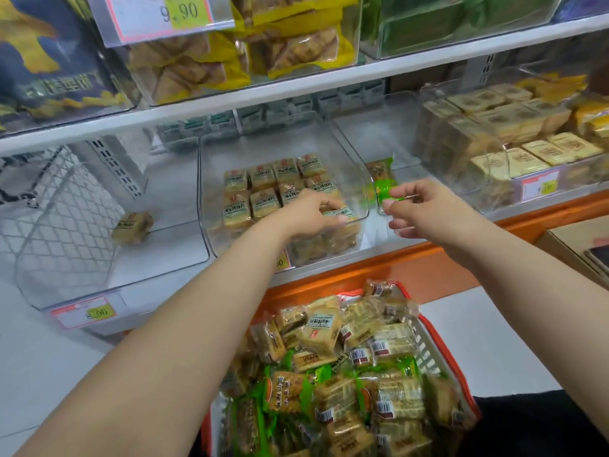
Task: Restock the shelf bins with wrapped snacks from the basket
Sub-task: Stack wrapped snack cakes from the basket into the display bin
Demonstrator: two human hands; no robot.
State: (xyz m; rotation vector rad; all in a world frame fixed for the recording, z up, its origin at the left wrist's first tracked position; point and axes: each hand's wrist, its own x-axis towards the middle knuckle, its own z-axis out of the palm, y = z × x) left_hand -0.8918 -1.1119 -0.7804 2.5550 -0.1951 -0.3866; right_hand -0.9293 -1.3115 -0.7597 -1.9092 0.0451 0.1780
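Over the clear bin (361,179), left hand (309,212) curled on a yellow snack (339,214); at 3 o'clock, right hand (425,209) apparently pinching a green snack (384,189).

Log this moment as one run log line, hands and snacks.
left hand: setting yellow snack in middle bin | right hand: pinching green snack at next bin | basket: full
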